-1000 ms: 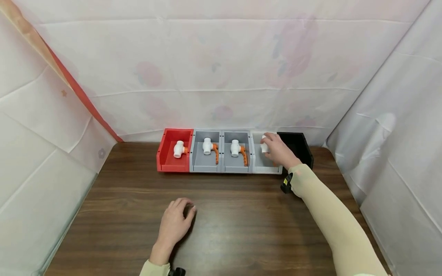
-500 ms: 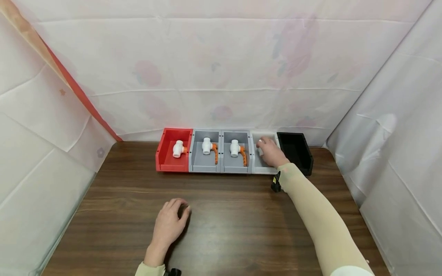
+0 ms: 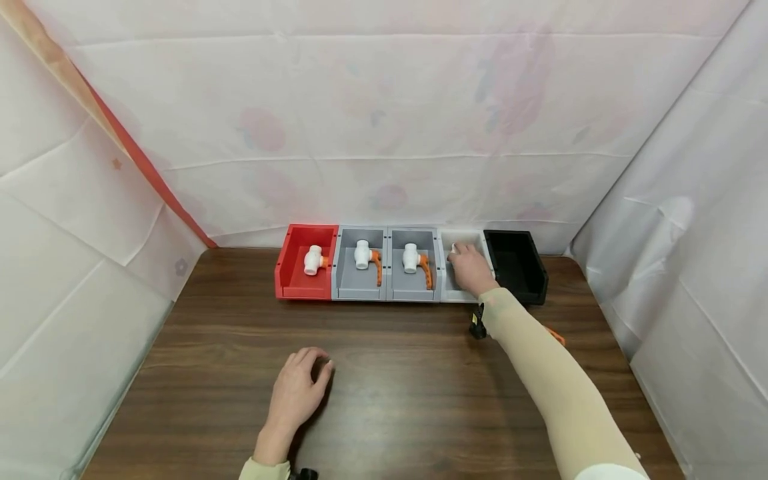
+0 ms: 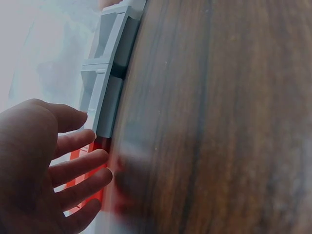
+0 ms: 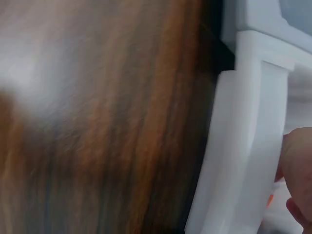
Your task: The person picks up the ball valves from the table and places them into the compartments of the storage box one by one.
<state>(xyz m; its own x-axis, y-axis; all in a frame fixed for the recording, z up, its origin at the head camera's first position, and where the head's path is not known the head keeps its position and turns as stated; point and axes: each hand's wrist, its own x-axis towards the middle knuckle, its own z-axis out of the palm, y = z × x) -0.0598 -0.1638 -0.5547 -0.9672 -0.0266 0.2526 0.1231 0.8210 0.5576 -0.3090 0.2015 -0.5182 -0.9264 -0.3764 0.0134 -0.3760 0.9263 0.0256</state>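
Note:
My right hand [image 3: 471,270] reaches down into the white bin [image 3: 462,295]. Its fingers grip a white ball valve [image 3: 453,248], mostly hidden by the hand; a speck of orange shows by the fingers in the right wrist view. The red bin [image 3: 301,292] holds a white valve [image 3: 313,261] with an orange handle. In each of the two grey bins lies a similar valve, one [image 3: 362,255] in the left and one [image 3: 411,258] in the right. Near the front, my left hand [image 3: 295,393] rests at the table with loosely bent fingers, holding nothing.
A black bin [image 3: 517,270] ends the row on the right. An orange piece [image 3: 556,335] peeks out behind the right sleeve on the wooden table [image 3: 396,400]. White cloth [image 3: 384,120] hangs behind and at both sides.
My right hand has shifted left and settled lower in the white bin with the valve. The orange piece beside the sleeve has come into view. My left hand is nearly still.

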